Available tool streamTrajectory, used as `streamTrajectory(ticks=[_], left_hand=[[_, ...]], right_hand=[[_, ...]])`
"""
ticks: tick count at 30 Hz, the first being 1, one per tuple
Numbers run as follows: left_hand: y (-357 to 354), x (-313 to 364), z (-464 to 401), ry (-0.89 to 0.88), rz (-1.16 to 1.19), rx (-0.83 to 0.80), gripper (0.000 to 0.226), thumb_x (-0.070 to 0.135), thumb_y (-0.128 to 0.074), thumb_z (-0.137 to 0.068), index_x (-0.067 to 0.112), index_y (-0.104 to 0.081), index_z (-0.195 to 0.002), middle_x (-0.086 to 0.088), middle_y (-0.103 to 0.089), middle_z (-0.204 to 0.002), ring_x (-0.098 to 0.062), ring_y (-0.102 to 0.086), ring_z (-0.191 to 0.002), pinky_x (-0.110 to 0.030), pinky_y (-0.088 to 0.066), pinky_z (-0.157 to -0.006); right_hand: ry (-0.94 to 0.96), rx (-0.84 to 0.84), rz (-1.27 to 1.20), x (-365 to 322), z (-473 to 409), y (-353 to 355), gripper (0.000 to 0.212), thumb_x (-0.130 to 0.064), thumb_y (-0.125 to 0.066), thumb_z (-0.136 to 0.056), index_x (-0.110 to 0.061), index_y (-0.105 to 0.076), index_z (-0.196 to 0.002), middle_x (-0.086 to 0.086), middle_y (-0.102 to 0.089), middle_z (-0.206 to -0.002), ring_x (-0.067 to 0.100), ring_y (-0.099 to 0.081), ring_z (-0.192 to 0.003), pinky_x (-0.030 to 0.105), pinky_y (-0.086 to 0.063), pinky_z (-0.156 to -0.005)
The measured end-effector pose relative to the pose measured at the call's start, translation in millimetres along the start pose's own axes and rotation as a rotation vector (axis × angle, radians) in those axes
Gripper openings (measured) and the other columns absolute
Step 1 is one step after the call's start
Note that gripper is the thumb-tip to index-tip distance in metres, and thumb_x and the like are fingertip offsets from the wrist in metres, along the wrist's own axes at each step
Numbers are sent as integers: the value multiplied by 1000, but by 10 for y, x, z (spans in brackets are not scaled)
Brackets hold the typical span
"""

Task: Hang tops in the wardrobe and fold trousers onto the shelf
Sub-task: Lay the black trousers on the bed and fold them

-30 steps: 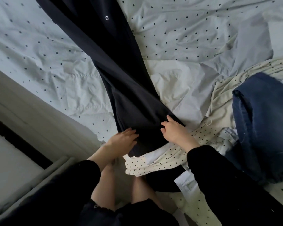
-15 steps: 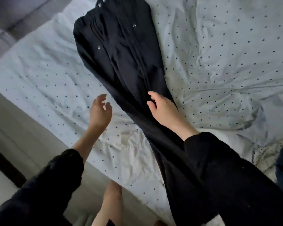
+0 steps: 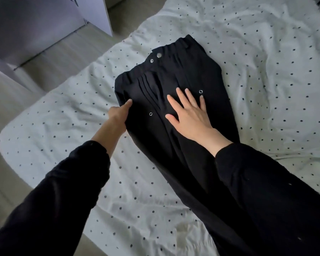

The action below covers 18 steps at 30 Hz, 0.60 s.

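Observation:
Black trousers [image 3: 174, 148] lie lengthwise on the bed, waistband at the far end with silver snaps showing, legs running toward me under my right sleeve. My right hand [image 3: 187, 113] lies flat on the upper front of the trousers, fingers spread and straight. My left hand [image 3: 118, 113] is at the trousers' left edge just below the waistband; its thumb lies on top of the fabric and the fingers are hidden under the edge, so it pinches that edge.
The bed wears a white sheet with small black dots [image 3: 266, 71], wrinkled all over. A white piece of furniture [image 3: 44, 24] stands on the pale floor at the top left, beyond the bed's corner.
The view has swung up from the trouser legs to the waistband. Both hands slid up the trousers; my right hand now lies flat on them and my left hand has taken the left edge.

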State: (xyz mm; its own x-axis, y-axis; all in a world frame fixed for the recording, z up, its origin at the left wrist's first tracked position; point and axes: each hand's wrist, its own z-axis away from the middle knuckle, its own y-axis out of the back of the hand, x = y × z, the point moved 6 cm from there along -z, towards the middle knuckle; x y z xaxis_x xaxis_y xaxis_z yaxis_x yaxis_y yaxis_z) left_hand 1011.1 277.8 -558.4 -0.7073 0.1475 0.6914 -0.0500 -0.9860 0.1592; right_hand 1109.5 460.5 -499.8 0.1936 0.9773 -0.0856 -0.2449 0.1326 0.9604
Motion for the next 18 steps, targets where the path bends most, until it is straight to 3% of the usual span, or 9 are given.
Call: streamTrajectory(ticks=[3,7,11,13,15,18], left_hand=[[89,190,-40,-74,18,40,9,9,-56,-89,4,-62,-85,-5,-57,-74,-23,-59,-77,-27,-51,-68],[418,450,48,-318,-16,134,14,5,-47,-87,9,-60,-83,2,-54,-68,-10,-52,-62,-15,-45,-54],[435,702,224,-441,-106,121,26,4,-45,-84,16,-47,-60,2,-39,-57,-10,-37,-52,-16,-32,-43],[291,836,340,-474,-139,84,22,5,-46,-83,14,-53,-65,2,-43,-57,-10,-39,-52,-19,-35,-47],[73,980,461,-510,-178,7,16,7,-47,-82,6,-63,-80,-3,-52,-63,-15,-47,-58,-29,-42,-54],[-371,1230,598,-548,-240,-86,18,13,-49,-74,1,-61,-80,-8,-55,-68,-28,-58,-68,-43,-57,-67]], right_hand=[[-50,-38,91,20,-155,-23,64,-57,-25,-97,-29,-7,-151,4,5,-160,25,4,-147,56,2,-115],[-119,-127,249,105,-296,-39,66,-56,-22,-98,-26,1,-151,4,7,-160,24,7,-147,58,-1,-114],[-111,-197,190,29,-357,-23,64,-50,-27,-99,-23,-2,-152,5,6,-160,25,9,-146,59,3,-114],[-80,-175,26,19,-347,49,56,-43,-32,-100,-24,-16,-151,4,-1,-160,22,3,-147,57,3,-115],[-80,-39,-263,81,-272,238,47,-34,-38,-100,-23,-35,-145,2,-16,-159,18,-13,-146,50,-2,-118],[-230,96,-872,344,15,487,38,-32,-39,-101,-19,-52,-134,-3,-44,-145,7,-43,-128,23,-29,-110]])
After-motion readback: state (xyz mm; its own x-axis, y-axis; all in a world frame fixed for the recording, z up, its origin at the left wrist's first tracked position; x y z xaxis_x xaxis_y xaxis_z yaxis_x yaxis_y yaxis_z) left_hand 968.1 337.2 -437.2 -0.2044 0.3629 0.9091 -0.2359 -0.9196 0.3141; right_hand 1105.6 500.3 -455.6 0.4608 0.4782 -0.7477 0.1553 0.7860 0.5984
